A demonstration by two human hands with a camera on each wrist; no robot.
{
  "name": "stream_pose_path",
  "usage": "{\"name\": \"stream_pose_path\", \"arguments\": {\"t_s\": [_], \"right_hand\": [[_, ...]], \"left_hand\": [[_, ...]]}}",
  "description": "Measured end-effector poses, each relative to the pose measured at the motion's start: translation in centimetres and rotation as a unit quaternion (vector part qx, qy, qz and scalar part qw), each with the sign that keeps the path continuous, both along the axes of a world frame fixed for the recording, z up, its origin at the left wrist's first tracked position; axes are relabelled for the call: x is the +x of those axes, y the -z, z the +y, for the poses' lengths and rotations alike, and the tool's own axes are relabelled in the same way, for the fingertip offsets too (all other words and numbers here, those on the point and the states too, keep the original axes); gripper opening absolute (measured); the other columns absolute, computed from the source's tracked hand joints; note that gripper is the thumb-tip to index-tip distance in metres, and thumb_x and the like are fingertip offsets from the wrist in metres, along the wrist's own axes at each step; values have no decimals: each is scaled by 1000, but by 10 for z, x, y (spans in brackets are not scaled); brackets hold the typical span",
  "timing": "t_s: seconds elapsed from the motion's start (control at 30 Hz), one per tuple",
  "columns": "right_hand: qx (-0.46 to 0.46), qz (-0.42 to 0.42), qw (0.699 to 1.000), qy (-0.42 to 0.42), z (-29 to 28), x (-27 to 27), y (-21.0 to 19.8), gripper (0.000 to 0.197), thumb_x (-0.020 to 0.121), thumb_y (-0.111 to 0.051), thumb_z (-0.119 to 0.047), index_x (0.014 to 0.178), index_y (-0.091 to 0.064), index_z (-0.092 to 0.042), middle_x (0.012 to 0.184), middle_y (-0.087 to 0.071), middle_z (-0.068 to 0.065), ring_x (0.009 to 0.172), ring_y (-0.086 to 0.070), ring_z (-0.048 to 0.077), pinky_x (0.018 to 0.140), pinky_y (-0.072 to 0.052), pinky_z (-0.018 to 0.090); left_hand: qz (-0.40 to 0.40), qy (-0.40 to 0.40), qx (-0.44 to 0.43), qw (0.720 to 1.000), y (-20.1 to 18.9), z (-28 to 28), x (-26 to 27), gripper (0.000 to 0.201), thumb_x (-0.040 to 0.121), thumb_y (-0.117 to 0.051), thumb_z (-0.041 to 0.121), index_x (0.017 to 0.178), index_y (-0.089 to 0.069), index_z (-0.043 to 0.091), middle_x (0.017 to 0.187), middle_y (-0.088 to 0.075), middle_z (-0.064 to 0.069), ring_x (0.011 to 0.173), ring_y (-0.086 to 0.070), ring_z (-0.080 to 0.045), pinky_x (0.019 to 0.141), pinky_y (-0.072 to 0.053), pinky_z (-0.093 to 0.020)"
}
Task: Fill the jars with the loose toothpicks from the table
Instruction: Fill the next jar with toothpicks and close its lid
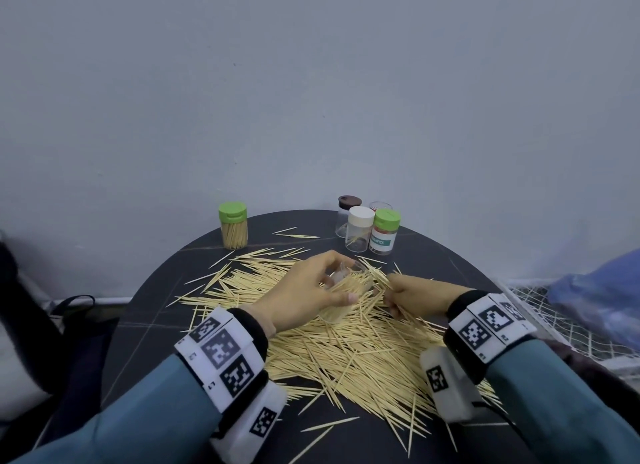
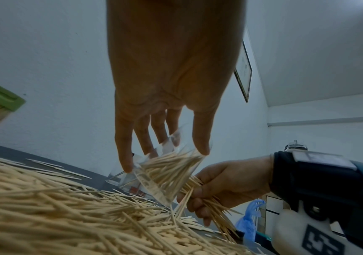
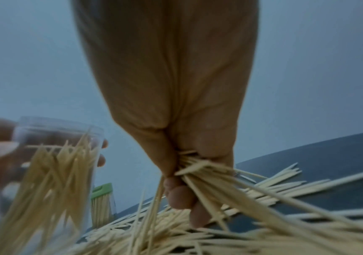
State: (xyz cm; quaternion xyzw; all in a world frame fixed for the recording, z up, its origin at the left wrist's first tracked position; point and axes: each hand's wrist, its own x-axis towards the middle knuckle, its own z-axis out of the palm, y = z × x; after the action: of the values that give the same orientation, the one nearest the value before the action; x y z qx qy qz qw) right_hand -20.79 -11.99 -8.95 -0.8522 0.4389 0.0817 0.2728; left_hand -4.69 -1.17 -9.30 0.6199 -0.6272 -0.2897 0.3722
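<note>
A big heap of loose toothpicks (image 1: 346, 353) covers the dark round table (image 1: 156, 311). My left hand (image 1: 343, 278) grips a clear lidless jar (image 1: 356, 283), tilted above the heap and partly filled with toothpicks. The left wrist view shows the fingers wrapped round the jar (image 2: 165, 174). Just right of it, my right hand (image 1: 398, 294) is clenched on a bundle of toothpicks (image 2: 206, 203) close to the jar's mouth. In the right wrist view the bundle (image 3: 230, 181) fans out of the fist (image 3: 182, 181), with the jar (image 3: 52, 163) to its left.
A full jar with a green lid (image 1: 233, 226) stands at the back left. At the back right stand several jars: brown lid (image 1: 349, 202), white lid (image 1: 360, 228), green lid with label (image 1: 384, 233). A blue bag (image 1: 595, 290) and white netting (image 1: 540, 311) lie right of the table.
</note>
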Motion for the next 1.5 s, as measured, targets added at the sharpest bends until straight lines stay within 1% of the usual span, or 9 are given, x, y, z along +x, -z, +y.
{"name": "stream_pose_path", "arguments": {"t_s": [0.2, 0.33, 0.47, 0.6, 0.77, 0.9, 1.07, 1.2, 1.5], "right_hand": [[68, -137, 988, 17, -2, 7, 4, 25, 101, -30, -12, 96, -52, 0, 72, -50, 7, 66, -45, 21, 59, -39, 25], [123, -288, 947, 69, -1, 13, 3, 15, 101, -28, -8, 97, -42, -11, 72, -45, 0, 61, -44, 9, 57, -42, 15], [150, -390, 905, 87, 4, 16, -1, 22, 101, -27, -5, 90, -42, -16, 69, -42, -2, 59, -41, 8, 51, -40, 10], [142, -509, 844, 90, 7, 23, -7, 24, 102, -25, -9, 90, -44, -17, 70, -41, -3, 59, -41, 6, 57, -41, 14], [219, -647, 723, 103, 10, 32, -17, 22, 102, -23, -5, 92, -40, -13, 67, -41, -2, 54, -41, 5, 54, -41, 16], [249, -675, 686, 109, 16, 34, -21, 23, 101, -22, -2, 90, -39, -12, 67, -39, -1, 52, -42, 5, 53, -40, 16], [282, -707, 638, 117, 16, 32, -26, 20, 100, -23, 2, 94, -38, -10, 64, -40, -1, 51, -43, 6, 50, -42, 16], [285, -686, 659, 116, 23, 38, -16, 28, 98, -23, 4, 83, -41, -10, 59, -42, -3, 52, -40, 7, 53, -41, 16], [212, -664, 708, 113, 30, 45, -5, 20, 102, -25, -6, 94, -42, -13, 69, -44, -1, 53, -51, 3, 54, -48, 16]], "left_hand": [[-1, -11, 14, 1000, 2, 0, 0, 43, 83, -70, 24, 122, -51, 26, 115, -55, 9, 102, -54, -9, 73, -44, -13], [7, -19, 25, 999, 4, -1, 2, 46, 82, -71, 24, 123, -50, 22, 115, -57, 8, 103, -55, -7, 75, -43, -14], [1, -24, 25, 999, 5, -2, 2, 44, 82, -71, 24, 120, -50, 21, 104, -57, 12, 88, -54, 2, 65, -41, -7], [2, -27, 43, 999, 8, -2, 2, 45, 82, -72, 24, 121, -50, 21, 112, -58, 6, 91, -56, -6, 69, -45, -14], [5, -27, 61, 998, 8, -3, 3, 49, 78, -75, 23, 121, -53, 24, 120, -56, -1, 101, -61, -20, 83, -56, -37], [5, -23, 56, 998, 9, -3, 4, 50, 77, -77, 22, 121, -54, 24, 118, -57, -1, 100, -60, -18, 82, -56, -35], [21, -24, 44, 999, 9, -3, 4, 51, 77, -76, 19, 122, -53, 22, 111, -58, 4, 93, -58, -10, 70, -53, -21], [50, -4, 26, 998, 7, -4, 1, 48, 77, -76, 20, 119, -52, 23, 100, -56, 14, 85, -54, 2, 61, -43, -8], [107, 27, 20, 994, 10, -7, 0, 36, 81, -71, 22, 112, -52, 21, 104, -60, 6, 92, -58, -13, 73, -48, -24]]}}
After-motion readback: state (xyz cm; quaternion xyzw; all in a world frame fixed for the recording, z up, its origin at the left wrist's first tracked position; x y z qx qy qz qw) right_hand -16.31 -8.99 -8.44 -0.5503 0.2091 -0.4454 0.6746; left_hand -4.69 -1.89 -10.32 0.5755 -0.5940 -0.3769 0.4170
